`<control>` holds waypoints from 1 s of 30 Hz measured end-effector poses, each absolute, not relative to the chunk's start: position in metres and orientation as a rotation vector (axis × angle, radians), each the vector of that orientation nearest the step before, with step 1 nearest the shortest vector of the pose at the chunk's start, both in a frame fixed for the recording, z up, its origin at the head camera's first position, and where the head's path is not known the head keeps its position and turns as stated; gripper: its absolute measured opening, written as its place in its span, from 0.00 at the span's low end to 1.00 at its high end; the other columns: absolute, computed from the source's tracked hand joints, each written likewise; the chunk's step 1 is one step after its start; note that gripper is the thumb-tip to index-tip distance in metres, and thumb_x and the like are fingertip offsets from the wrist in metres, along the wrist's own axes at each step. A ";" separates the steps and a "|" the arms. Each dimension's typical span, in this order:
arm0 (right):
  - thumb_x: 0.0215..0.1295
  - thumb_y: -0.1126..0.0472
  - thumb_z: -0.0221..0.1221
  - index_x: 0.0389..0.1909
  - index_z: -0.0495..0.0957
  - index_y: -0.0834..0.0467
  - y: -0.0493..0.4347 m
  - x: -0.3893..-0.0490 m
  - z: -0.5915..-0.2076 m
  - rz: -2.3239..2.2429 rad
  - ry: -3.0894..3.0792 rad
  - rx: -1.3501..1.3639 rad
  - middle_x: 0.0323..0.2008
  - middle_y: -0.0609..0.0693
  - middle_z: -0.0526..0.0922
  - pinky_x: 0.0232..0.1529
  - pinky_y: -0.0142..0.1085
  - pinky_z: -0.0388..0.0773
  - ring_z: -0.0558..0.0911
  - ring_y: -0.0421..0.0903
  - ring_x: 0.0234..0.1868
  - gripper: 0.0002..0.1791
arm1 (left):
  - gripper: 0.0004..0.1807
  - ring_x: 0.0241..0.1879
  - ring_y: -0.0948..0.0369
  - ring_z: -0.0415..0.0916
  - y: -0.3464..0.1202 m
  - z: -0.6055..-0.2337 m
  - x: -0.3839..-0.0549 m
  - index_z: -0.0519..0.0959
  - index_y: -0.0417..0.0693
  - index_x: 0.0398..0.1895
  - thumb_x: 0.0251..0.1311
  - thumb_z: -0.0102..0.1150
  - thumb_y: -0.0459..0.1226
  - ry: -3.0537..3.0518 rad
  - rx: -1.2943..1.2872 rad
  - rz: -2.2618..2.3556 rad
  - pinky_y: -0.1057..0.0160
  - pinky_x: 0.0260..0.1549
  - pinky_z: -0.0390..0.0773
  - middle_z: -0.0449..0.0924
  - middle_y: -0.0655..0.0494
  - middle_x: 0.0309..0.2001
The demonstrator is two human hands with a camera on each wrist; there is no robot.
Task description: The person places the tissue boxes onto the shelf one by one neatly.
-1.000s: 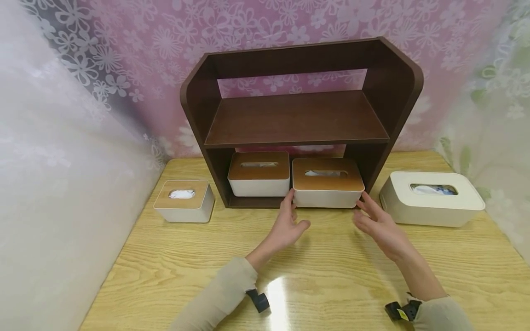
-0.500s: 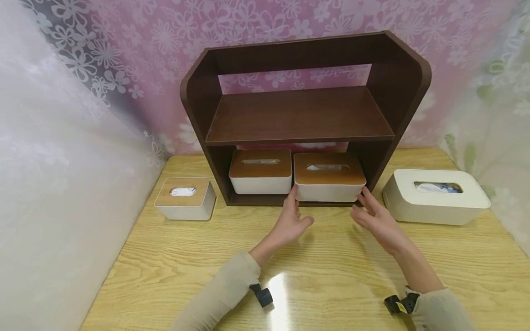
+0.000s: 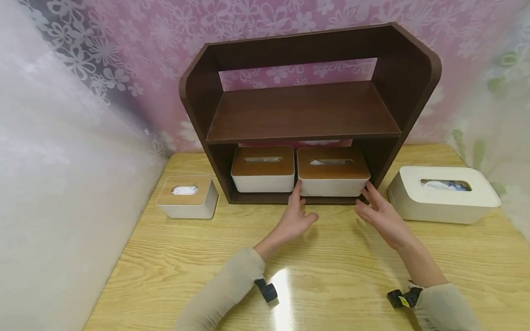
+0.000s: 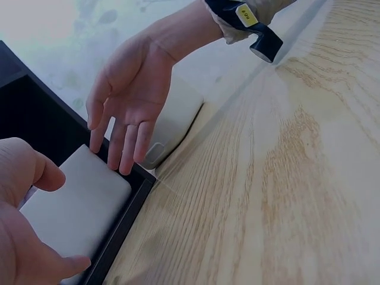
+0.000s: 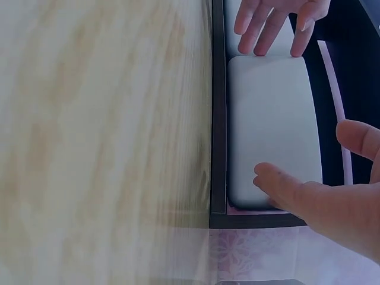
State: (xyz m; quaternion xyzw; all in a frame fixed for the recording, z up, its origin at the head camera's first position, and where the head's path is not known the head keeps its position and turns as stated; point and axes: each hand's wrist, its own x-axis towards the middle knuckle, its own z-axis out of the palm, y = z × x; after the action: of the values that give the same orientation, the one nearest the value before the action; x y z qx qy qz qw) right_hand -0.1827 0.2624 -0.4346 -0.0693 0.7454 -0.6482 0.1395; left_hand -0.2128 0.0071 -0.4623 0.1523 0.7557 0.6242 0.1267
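Note:
A white tissue box with a brown wooden lid [image 3: 333, 186] sits in the lower right of the dark brown shelf [image 3: 302, 110]. At its front left corner rest the fingertips of my left hand [image 3: 293, 219], fingers extended and thumb spread. My right hand [image 3: 385, 219] touches the front right corner with its fingers nearly straight. The right wrist view shows the box's white front [image 5: 273, 124] between both hands. Beside it on the same lower level stands a second wooden-lidded tissue box [image 3: 265, 183].
On the wooden table [image 3: 198, 257], a small tissue box with a light wooden lid [image 3: 188, 211] stands left of the shelf. A larger all-white tissue box [image 3: 443, 209] is to its right. Floral-patterned walls enclose the back and sides.
The right tissue box has slid deeper into the lower shelf, its front now level with the neighbouring box. Both hands have followed it forward at its front corners.

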 end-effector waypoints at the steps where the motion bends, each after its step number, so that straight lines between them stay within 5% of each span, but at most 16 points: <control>1: 0.78 0.56 0.49 0.77 0.20 0.50 0.263 -0.183 -0.434 -1.873 2.153 -0.200 0.78 0.59 0.27 0.61 0.25 0.68 0.42 0.66 0.76 0.48 | 0.55 0.74 0.45 0.51 0.008 -0.462 -0.213 0.31 0.63 0.80 0.60 0.57 0.33 2.196 0.443 1.817 0.48 0.67 0.64 0.33 0.49 0.79; 18: 0.77 0.55 0.50 0.78 0.26 0.57 0.250 -0.173 -0.437 -1.743 2.266 -0.245 0.77 0.66 0.32 0.51 0.16 0.64 0.47 0.70 0.74 0.46 | 0.53 0.74 0.44 0.54 -0.012 -0.462 -0.207 0.31 0.59 0.81 0.62 0.56 0.36 2.190 0.556 1.729 0.47 0.66 0.65 0.35 0.46 0.79; 21: 0.77 0.54 0.51 0.79 0.28 0.57 0.243 -0.170 -0.436 -1.684 2.320 -0.264 0.77 0.67 0.36 0.64 0.32 0.66 0.50 0.69 0.74 0.46 | 0.53 0.73 0.43 0.53 -0.020 -0.460 -0.202 0.31 0.55 0.81 0.63 0.56 0.36 2.172 0.591 1.711 0.47 0.66 0.64 0.37 0.42 0.79; 25: 0.76 0.54 0.52 0.79 0.31 0.57 0.232 -0.166 -0.432 -1.632 2.358 -0.286 0.77 0.67 0.42 0.66 0.57 0.60 0.53 0.69 0.74 0.45 | 0.52 0.74 0.43 0.51 -0.032 -0.454 -0.194 0.31 0.55 0.81 0.64 0.56 0.37 2.157 0.606 1.686 0.47 0.68 0.62 0.36 0.46 0.80; 30: 0.76 0.55 0.52 0.80 0.32 0.57 0.214 -0.162 -0.423 -1.638 2.301 -0.352 0.78 0.65 0.42 0.67 0.55 0.59 0.52 0.67 0.75 0.45 | 0.51 0.75 0.43 0.49 -0.051 -0.448 -0.186 0.33 0.57 0.81 0.65 0.57 0.39 2.166 0.598 1.695 0.46 0.69 0.59 0.36 0.49 0.80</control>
State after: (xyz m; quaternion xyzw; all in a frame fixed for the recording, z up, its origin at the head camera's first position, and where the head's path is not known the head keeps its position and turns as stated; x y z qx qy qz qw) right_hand -0.1622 0.2141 -0.4229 -0.1222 0.7997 -0.5691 0.1473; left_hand -0.1863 -0.0514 -0.4482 0.2095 0.7593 0.5942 0.1629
